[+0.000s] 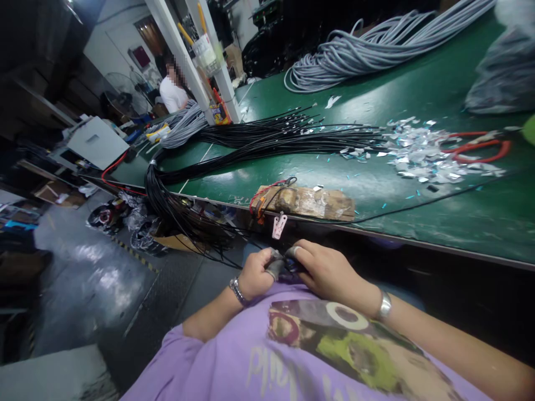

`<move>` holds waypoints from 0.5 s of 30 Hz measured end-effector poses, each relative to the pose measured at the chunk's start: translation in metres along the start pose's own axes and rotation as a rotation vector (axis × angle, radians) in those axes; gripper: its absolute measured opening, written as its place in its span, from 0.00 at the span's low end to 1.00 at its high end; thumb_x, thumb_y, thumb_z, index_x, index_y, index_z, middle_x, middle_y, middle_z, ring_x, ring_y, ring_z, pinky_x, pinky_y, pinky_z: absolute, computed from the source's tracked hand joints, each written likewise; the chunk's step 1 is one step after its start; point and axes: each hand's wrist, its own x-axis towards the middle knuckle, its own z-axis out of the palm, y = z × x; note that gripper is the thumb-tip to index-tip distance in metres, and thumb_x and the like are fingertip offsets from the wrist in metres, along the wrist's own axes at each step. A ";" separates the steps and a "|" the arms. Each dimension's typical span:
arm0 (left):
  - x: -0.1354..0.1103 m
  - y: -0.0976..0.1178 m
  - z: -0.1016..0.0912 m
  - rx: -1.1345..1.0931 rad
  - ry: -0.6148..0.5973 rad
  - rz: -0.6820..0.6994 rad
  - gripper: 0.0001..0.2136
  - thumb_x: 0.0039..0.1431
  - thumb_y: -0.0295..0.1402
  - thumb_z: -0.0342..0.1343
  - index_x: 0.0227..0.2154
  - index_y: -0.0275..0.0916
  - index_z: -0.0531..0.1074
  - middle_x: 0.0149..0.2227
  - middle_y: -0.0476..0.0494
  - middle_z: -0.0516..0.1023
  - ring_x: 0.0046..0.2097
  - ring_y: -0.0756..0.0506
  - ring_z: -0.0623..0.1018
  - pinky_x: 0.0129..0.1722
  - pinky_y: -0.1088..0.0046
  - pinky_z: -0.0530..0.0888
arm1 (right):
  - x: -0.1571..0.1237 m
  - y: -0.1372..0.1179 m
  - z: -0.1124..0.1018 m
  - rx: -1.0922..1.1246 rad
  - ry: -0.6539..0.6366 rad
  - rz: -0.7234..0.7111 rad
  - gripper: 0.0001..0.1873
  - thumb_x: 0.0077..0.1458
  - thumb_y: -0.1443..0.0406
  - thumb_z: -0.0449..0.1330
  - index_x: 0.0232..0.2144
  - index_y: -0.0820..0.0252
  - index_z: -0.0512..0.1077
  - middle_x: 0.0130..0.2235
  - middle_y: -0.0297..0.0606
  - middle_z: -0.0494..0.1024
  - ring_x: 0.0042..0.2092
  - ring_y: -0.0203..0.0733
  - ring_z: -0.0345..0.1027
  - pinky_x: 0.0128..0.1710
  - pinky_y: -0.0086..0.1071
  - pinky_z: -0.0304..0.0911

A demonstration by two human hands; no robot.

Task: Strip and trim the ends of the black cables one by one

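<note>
Close to my body, just below the table edge, my left hand (258,272) and my right hand (325,268) are almost touching. Grey covers sit on some of the fingertips. Both hands are closed in a pinch on a thin black cable, mostly hidden by the fingers. From the left, loose strands of a black cable bundle (267,146) hang over the edge towards my hands. Beyond them lies a worn wooden block (320,203) with wires tied round its left end. A pale pink clip-like piece (279,226) hangs from its front.
A green table (418,106) carries a pile of foil and plastic scraps (434,153), a red loop (480,149) and a grey cable coil (355,55). White posts (223,72) rise at the table's far side. Someone in white (172,94) is in the background.
</note>
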 end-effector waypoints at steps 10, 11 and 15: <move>0.003 0.006 -0.013 0.338 -0.129 0.144 0.06 0.51 0.27 0.52 0.21 0.39 0.65 0.20 0.51 0.65 0.23 0.51 0.63 0.25 0.76 0.57 | 0.011 -0.005 -0.012 0.078 -0.214 0.088 0.09 0.43 0.75 0.56 0.27 0.58 0.66 0.29 0.37 0.75 0.30 0.40 0.69 0.29 0.29 0.55; 0.003 0.006 -0.013 0.339 -0.136 0.145 0.06 0.51 0.27 0.52 0.21 0.38 0.66 0.20 0.51 0.66 0.24 0.51 0.63 0.25 0.76 0.57 | 0.012 -0.004 -0.014 0.109 -0.228 0.095 0.09 0.42 0.76 0.55 0.25 0.58 0.66 0.28 0.37 0.74 0.30 0.40 0.68 0.29 0.29 0.55; 0.005 0.004 -0.017 0.250 -0.190 0.145 0.06 0.52 0.30 0.56 0.22 0.37 0.67 0.21 0.51 0.68 0.24 0.52 0.64 0.26 0.77 0.60 | 0.016 0.001 -0.020 0.408 -0.297 0.137 0.09 0.44 0.76 0.54 0.20 0.58 0.63 0.23 0.33 0.70 0.26 0.37 0.62 0.27 0.29 0.53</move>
